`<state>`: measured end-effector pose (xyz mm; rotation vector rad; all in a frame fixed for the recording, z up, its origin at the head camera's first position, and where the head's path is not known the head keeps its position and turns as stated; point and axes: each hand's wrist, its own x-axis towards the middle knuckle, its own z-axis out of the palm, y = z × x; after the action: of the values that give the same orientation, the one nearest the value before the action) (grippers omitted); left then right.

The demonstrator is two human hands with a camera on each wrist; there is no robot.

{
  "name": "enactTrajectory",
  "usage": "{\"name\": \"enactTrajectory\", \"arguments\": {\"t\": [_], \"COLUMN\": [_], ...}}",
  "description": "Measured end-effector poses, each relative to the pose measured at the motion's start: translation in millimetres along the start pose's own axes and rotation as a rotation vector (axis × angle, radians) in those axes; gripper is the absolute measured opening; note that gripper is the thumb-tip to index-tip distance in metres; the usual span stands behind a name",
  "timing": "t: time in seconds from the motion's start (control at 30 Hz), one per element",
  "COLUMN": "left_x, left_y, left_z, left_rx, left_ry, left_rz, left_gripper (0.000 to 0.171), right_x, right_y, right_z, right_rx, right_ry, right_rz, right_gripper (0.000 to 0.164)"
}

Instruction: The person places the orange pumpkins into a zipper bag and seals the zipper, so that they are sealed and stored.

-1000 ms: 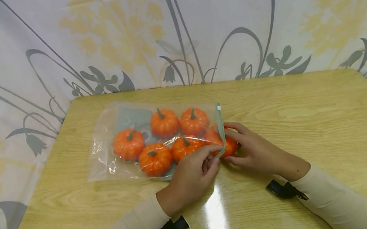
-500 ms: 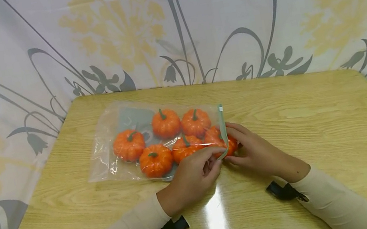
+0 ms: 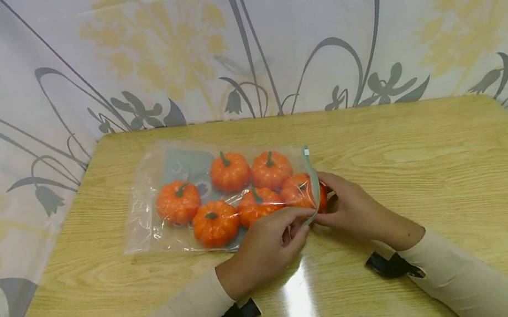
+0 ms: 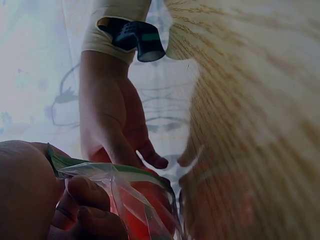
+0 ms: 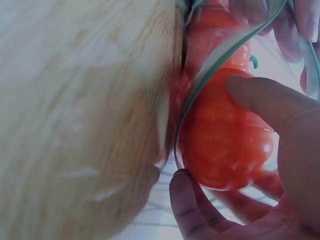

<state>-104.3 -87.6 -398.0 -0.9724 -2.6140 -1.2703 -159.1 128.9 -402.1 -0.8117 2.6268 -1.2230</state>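
Observation:
A clear zip bag [image 3: 141, 222] lies flat on the table, its green-edged mouth [image 3: 314, 182] facing right. Inside are several small orange toy pumpkins with green stems, such as the leftmost pumpkin [image 3: 178, 202]. My left hand [image 3: 266, 246] pinches the near edge of the bag's mouth; its curled fingers [image 4: 90, 195] show close up in the left wrist view. At the opening, my right hand [image 3: 364, 213] holds the rightmost pumpkin [image 5: 225, 135], thumb on one side and fingers round the other. This pumpkin is partly within the bag, the green rim crossing it.
The wooden table [image 3: 439, 178] extends right of the bag and toward the front. A floral curtain [image 3: 287, 24] hangs behind and at the sides. Each sleeve carries a black wrist camera, the left camera [image 3: 240, 314] and the right camera [image 3: 388, 265].
The bag's green mouth has shifted slightly right, over more of the rightmost pumpkin. My right fingers have shifted slightly around that pumpkin; the left hand keeps its pinch on the rim.

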Motion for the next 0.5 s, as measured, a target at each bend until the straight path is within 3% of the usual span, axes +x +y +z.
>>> {"name": "enactTrajectory", "arguments": {"t": [0.5], "left_x": [-0.9], "left_y": [-4.0], "left_z": [1.6], "left_rx": [0.006], "left_ry": [0.004], "left_rz": [0.062], "left_gripper": [0.026], "right_x": [-0.4], "right_y": [3.0], "right_z": [0.4], "right_rx": [0.078], "right_ry": [-0.012], "right_rz": [0.041], "right_gripper": [0.074]}}
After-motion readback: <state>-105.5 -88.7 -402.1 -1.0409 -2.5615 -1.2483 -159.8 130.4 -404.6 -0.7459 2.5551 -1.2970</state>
